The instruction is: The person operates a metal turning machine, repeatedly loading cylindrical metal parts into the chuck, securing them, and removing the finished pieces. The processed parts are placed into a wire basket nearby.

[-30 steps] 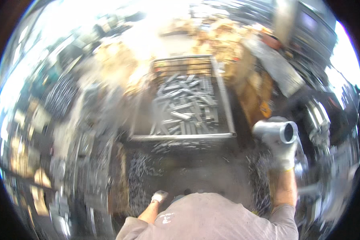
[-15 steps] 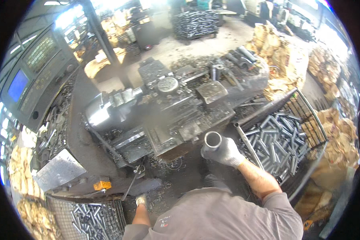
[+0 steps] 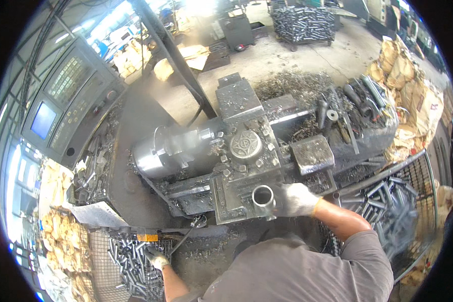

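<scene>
My right hand (image 3: 298, 199), in a white glove with darkened fingers, is closed against the side of a short, wide metal tube (image 3: 263, 196). The tube's open end faces up, in front of the lathe's carriage. Down at the lower left, my gloved left hand (image 3: 157, 257) is over a wire basket (image 3: 99, 259) of small steel tubes (image 3: 131, 274). Its fingers look stretched out over them, and I make out nothing held. Ahead is the lathe, with a round-topped tool post (image 3: 245, 144) and a shiny chuck (image 3: 153, 156) to its left.
A control panel with a lit screen (image 3: 44, 120) stands far left. On the right, a wire crate (image 3: 428, 176) holds many steel tubes. Loose tools and parts lie on the lathe's right end (image 3: 362, 146). Brown sacks (image 3: 412, 95) are stacked beyond. A loaded bin (image 3: 303, 24) stands behind.
My right hand and the wide tube have moved left, closer to the carriage. My left hand has come over the lower-left basket. The whole view has shifted, so the machine appears lower and further right.
</scene>
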